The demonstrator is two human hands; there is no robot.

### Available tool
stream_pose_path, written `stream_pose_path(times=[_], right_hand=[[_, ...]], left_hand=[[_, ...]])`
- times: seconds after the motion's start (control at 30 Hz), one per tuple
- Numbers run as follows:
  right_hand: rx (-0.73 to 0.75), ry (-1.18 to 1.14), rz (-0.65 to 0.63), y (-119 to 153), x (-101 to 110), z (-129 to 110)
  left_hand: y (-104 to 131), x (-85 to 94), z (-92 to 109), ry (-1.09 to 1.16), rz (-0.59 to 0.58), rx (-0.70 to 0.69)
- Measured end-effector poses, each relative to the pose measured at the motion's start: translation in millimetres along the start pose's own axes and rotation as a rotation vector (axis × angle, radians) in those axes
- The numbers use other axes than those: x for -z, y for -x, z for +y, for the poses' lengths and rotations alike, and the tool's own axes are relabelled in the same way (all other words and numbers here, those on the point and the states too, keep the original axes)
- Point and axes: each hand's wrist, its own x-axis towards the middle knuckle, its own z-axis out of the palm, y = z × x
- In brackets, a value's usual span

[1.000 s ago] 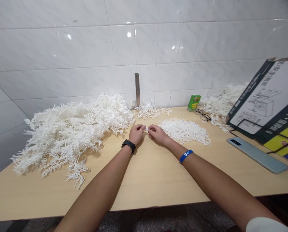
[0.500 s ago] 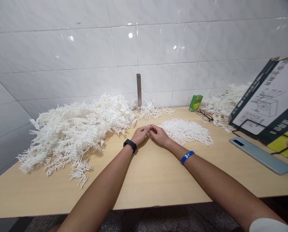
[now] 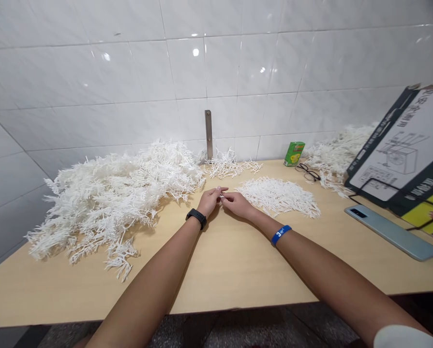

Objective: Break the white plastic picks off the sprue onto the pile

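My left hand [image 3: 210, 200] and my right hand [image 3: 237, 203] meet over the middle of the table, fingertips pinched together. Between them shows a tiny bit of a white piece [image 3: 221, 195], mostly covered by the fingers. Just right of my right hand lies a flat pile of small white pieces [image 3: 279, 195]. To the left of my left hand spreads a large heap of white branching pieces [image 3: 129, 186], joined in clusters. A smaller tangle of thin white strips [image 3: 225, 166] lies behind my hands, near the wall.
On the right are a phone [image 3: 394, 233], a large printed box [image 3: 394, 159] leaning, glasses [image 3: 308, 172], a small green box [image 3: 294, 153] and another white heap [image 3: 343, 150]. A metal bracket [image 3: 209, 135] stands against the tiled wall. The table [image 3: 238, 275] ends near my forearms.
My right hand has shifted slightly left, closer to my left hand. The left fingers have changed position, and a bit of white now shows between the fingertips.
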Motion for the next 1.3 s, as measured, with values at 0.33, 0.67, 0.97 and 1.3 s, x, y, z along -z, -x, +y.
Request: stream_pose_path(times=[0.33,0.67,0.97,1.3], right_hand=[[-0.036,-0.058,-0.016,-2,-1,2],[0.085,0.092,-0.229,14,-11,-19],[0.148,-0.027,-0.208,11,-8,-20],[0.087,0.016,-0.311,11,-10,-20]], left_hand=[[-4,-2.1,-8,0.021,0.031,0.001],[-7,10.4,-2,0.067,0.213,0.026],[-1,5.4,5,0.134,-0.04,0.062],[-8,12.3,-4,-0.049,0.081,-0.035]])
